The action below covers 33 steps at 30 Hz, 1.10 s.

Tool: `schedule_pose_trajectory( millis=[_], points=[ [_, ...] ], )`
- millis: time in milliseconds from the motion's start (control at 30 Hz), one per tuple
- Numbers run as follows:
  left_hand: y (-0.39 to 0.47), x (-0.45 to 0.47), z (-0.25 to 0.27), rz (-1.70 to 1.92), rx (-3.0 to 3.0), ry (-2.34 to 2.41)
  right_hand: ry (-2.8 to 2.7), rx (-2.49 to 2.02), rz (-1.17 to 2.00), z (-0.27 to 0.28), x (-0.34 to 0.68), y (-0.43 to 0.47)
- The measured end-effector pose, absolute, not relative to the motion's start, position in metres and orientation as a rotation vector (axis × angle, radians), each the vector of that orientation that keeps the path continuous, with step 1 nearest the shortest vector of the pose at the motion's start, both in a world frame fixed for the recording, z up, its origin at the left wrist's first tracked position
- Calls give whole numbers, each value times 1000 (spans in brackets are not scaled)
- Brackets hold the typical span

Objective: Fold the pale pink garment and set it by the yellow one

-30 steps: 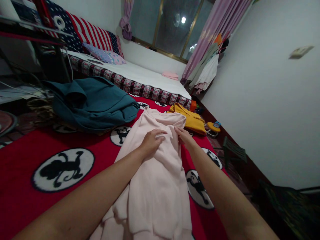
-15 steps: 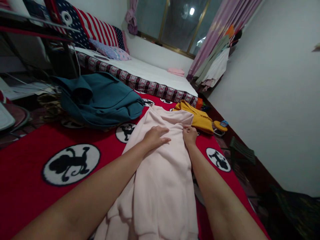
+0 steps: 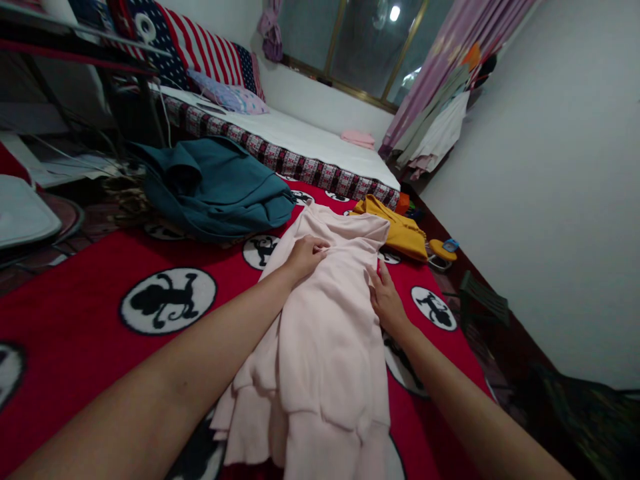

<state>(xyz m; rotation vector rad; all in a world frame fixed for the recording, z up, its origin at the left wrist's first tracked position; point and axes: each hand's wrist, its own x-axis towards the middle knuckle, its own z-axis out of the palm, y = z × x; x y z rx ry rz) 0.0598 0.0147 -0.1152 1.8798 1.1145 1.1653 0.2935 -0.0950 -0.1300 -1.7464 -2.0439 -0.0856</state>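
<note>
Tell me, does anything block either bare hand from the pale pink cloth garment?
Nothing visible does: the left hand rests on the pale pink cloth garment, and the right hand is at its right edge.

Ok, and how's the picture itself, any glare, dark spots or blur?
In the head view, a bright glare spot shows in the slanting window; in the head view, the lower right corner is murky; also in the head view, the pink garment, left hand and right hand look slightly soft but readable.
</note>
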Motion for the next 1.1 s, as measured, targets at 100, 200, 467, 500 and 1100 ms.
schedule_pose_trajectory(
  millis=[100,200,467,500,1100],
  points=[
    [12,50,-116,1154,1849,1077,-2162,-1561,9,-125,298,-133],
    [5,26,-118,1094,1984,950,-2280,-1409,53,-119,304,-167],
    [-44,-81,-87,379,2471,646,-2548,-1170,-98,-117,299,-217],
    [-51,-90,-80,276,2496,639,-2556,-1176,-118,-117,296,-217],
    [-126,-102,-67,247,2399,311,-2517,-1056,479,-74,242,-209]
  ],
)
